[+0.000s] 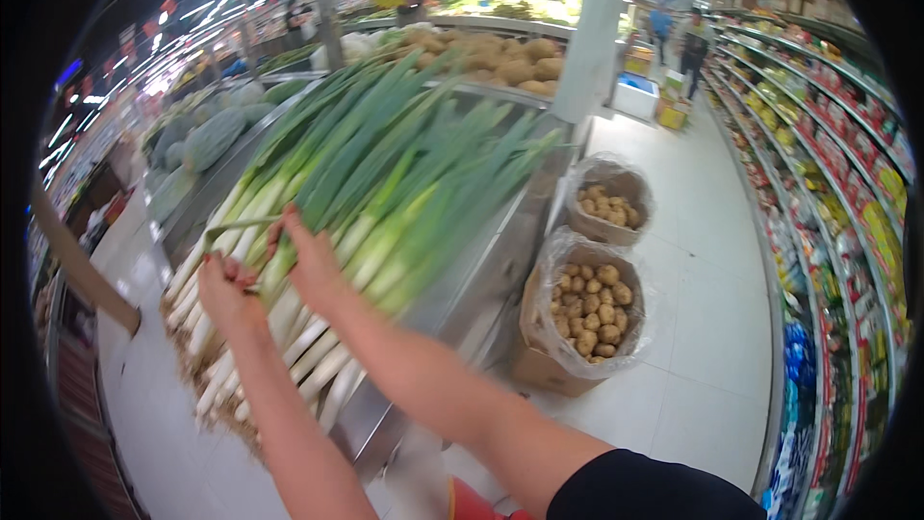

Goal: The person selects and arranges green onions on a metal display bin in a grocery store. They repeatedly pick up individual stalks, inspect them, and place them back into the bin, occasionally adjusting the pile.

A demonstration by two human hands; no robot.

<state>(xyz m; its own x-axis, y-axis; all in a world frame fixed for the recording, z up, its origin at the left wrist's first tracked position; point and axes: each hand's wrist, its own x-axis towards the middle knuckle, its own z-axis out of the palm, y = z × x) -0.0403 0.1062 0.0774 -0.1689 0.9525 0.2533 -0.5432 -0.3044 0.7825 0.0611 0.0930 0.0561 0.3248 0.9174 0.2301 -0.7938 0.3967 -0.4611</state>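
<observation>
A big pile of leeks [368, 195] lies on a metal display stand, white stalks and roots toward the lower left, green leaves toward the upper right. Over the stalks, my left hand [229, 287] pinches one end of a narrow green leaf strip [242, 224]. Close by on its right, my right hand [309, 256] has the strip's other end between thumb and fingers. The strip bends between the two hands above the leeks. Part of the fingers of both hands is hidden, so what else they touch cannot be told.
Two plastic-lined boxes of potatoes [593, 310] stand on the floor right of the metal stand [469, 267]. Green cabbages [213, 137] lie at the left, brown root vegetables [516, 65] behind. A plastic bag roll [592, 43] stands at the back corner. Shelves line the right; people stand in the distance.
</observation>
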